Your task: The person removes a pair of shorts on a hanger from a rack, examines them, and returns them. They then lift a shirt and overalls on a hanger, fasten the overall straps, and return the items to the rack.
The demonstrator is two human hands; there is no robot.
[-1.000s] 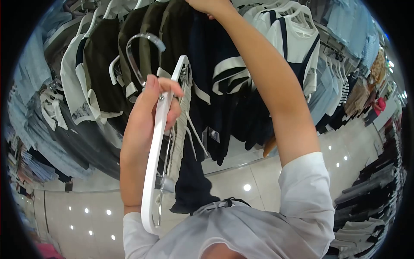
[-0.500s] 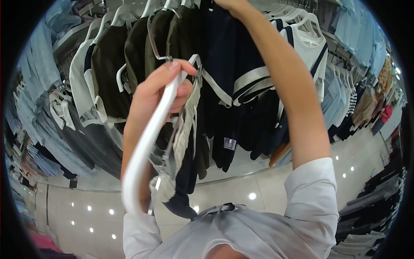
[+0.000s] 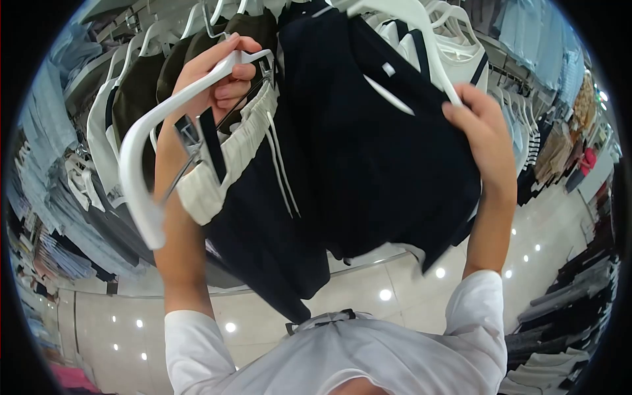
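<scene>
My left hand [image 3: 220, 76] is closed around the top of a white clip hanger [image 3: 139, 141]. From its clips hang dark navy trousers [image 3: 257, 214], with a cream elastic waistband [image 3: 245, 130] and two loose drawstrings. My right hand [image 3: 486, 125] pinches the right arm of another white hanger [image 3: 431, 49] at its tip. A dark navy top [image 3: 388, 171] with a small white label inside lies along that hanger, just right of the trousers. The lower end of the left hanger is blurred, and the right hanger's hook is out of view.
Olive garments [image 3: 141, 92] on white hangers fill the rail at the left. White tops with dark trim [image 3: 461, 62] hang at the right. Folded dark clothes [image 3: 573, 296] are stacked at the lower right. A tiled floor [image 3: 368, 296] shows below, and a person in pink [image 3: 587, 161] is far off.
My right hand has come down from the rail to the hanger's right arm, and the navy top now spreads in front. My left hand has shifted up and left with the trousers, which have swung into view.
</scene>
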